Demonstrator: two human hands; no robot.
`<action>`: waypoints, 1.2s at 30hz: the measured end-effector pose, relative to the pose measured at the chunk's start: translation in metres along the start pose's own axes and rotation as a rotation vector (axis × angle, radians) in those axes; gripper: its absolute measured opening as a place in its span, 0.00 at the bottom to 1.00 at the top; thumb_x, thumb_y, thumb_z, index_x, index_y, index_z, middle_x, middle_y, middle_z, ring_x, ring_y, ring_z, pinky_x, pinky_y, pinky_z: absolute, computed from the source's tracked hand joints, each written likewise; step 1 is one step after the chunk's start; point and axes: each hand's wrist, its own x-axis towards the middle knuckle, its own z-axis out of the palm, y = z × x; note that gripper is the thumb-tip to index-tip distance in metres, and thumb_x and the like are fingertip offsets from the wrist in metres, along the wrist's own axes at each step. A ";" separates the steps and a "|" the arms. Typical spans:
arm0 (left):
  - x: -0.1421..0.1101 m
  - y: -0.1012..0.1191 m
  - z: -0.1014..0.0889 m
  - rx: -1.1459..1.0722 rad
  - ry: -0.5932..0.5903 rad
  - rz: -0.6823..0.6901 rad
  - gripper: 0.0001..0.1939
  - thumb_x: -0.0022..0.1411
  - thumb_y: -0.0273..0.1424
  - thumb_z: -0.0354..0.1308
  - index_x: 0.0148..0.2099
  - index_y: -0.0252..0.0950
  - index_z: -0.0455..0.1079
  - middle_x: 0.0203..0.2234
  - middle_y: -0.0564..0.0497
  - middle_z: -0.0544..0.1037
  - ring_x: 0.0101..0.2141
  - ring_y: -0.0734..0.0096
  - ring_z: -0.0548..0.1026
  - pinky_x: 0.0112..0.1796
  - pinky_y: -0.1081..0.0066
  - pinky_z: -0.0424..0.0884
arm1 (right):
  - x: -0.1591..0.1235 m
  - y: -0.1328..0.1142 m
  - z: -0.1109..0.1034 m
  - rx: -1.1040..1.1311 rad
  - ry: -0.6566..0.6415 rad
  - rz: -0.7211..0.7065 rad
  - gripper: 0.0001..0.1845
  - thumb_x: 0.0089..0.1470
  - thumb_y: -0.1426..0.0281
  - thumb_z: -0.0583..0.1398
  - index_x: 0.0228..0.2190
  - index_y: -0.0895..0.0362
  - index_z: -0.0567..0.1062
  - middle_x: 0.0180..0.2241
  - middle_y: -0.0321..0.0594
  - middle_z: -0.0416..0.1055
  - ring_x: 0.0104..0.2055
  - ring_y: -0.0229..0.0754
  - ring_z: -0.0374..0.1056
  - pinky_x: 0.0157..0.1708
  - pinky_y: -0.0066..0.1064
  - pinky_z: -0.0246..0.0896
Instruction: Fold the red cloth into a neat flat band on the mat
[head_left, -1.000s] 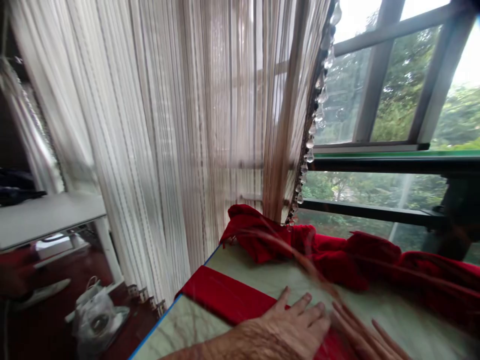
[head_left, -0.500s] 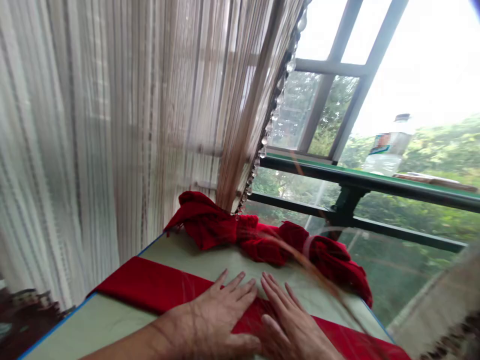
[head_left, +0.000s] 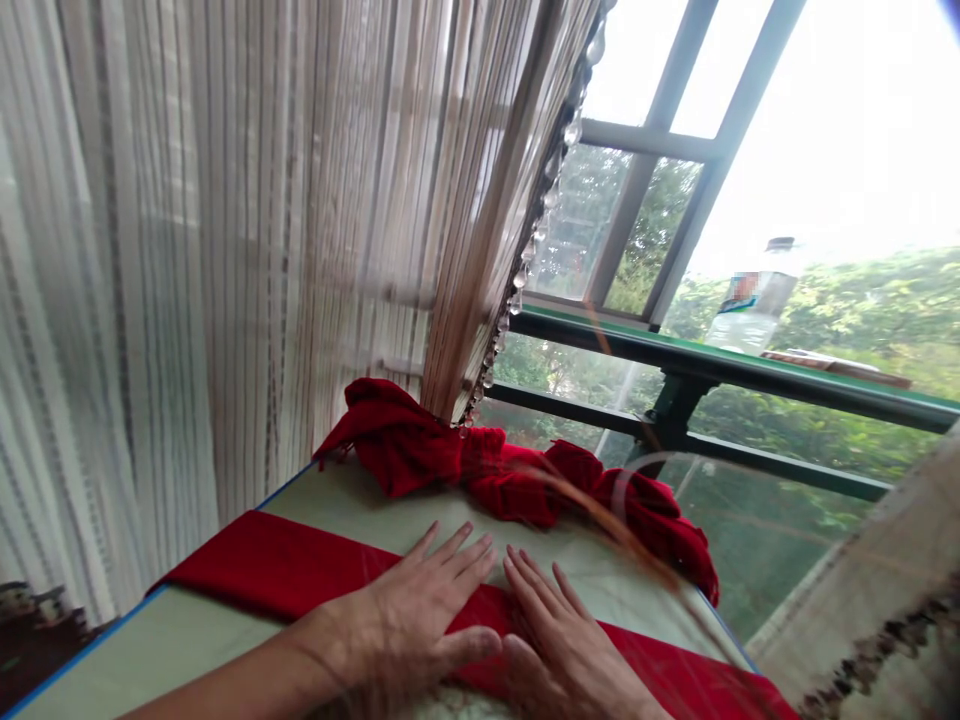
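Note:
A long strip of folded red cloth (head_left: 277, 560) lies flat across the pale board-like tabletop (head_left: 352, 500), which has a blue edge. My left hand (head_left: 420, 620) rests palm down on the middle of the strip, fingers spread and tips reaching past its far edge. Beside it, my right hand (head_left: 566, 630) lies palm down on the same strip, its fingers stretched out and nothing held. The two thumbs come close together over the cloth. Behind the hands, a crumpled, bunched red cloth (head_left: 525, 480) runs along the far edge of the tabletop.
A striped sheer curtain (head_left: 247, 250) with a beaded edge hangs at the left and behind the tabletop. Beyond it is a window (head_left: 637, 200) with a dark railing (head_left: 750, 370). A plastic bottle (head_left: 754, 300) stands on the green ledge. Blurred orange strands cross the view at right.
The view has shifted slightly, so the scene sits a little farther left. Both hands stay flat on the red strip, with the thumbs a bit nearer each other.

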 end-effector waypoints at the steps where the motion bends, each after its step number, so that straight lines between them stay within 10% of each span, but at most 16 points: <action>1: 0.000 -0.001 -0.002 0.007 0.005 -0.009 0.39 0.80 0.51 0.52 0.80 0.33 0.49 0.77 0.41 0.50 0.76 0.50 0.45 0.73 0.47 0.42 | 0.000 -0.001 -0.001 -0.002 0.009 0.014 0.41 0.73 0.50 0.51 0.76 0.53 0.44 0.77 0.47 0.40 0.79 0.61 0.38 0.75 0.66 0.35; 6: 0.002 -0.012 0.000 0.006 0.091 -0.067 0.31 0.80 0.39 0.51 0.78 0.31 0.56 0.75 0.40 0.56 0.75 0.46 0.50 0.72 0.43 0.46 | -0.002 0.000 -0.002 0.028 -0.033 0.023 0.41 0.72 0.47 0.53 0.75 0.53 0.51 0.77 0.47 0.44 0.79 0.61 0.42 0.75 0.65 0.38; 12: 0.008 -0.028 0.009 -0.023 -0.051 -0.097 0.36 0.81 0.48 0.48 0.81 0.35 0.51 0.77 0.40 0.49 0.77 0.47 0.42 0.73 0.41 0.38 | -0.003 0.003 0.000 0.032 -0.042 0.053 0.39 0.73 0.48 0.52 0.75 0.51 0.51 0.77 0.44 0.44 0.79 0.60 0.41 0.75 0.64 0.37; 24: 0.012 -0.052 0.009 -0.178 0.116 -0.031 0.30 0.83 0.44 0.43 0.78 0.38 0.59 0.76 0.47 0.58 0.76 0.54 0.51 0.74 0.53 0.45 | -0.005 0.021 0.015 0.002 0.054 -0.051 0.37 0.73 0.51 0.53 0.74 0.41 0.44 0.76 0.39 0.46 0.77 0.61 0.45 0.73 0.67 0.46; 36: 0.002 -0.033 0.015 -0.084 0.072 0.094 0.34 0.81 0.49 0.47 0.80 0.43 0.52 0.78 0.49 0.51 0.77 0.52 0.46 0.75 0.50 0.39 | -0.002 0.037 0.025 -0.033 0.145 -0.096 0.42 0.73 0.56 0.55 0.73 0.33 0.34 0.76 0.33 0.48 0.76 0.60 0.47 0.72 0.66 0.51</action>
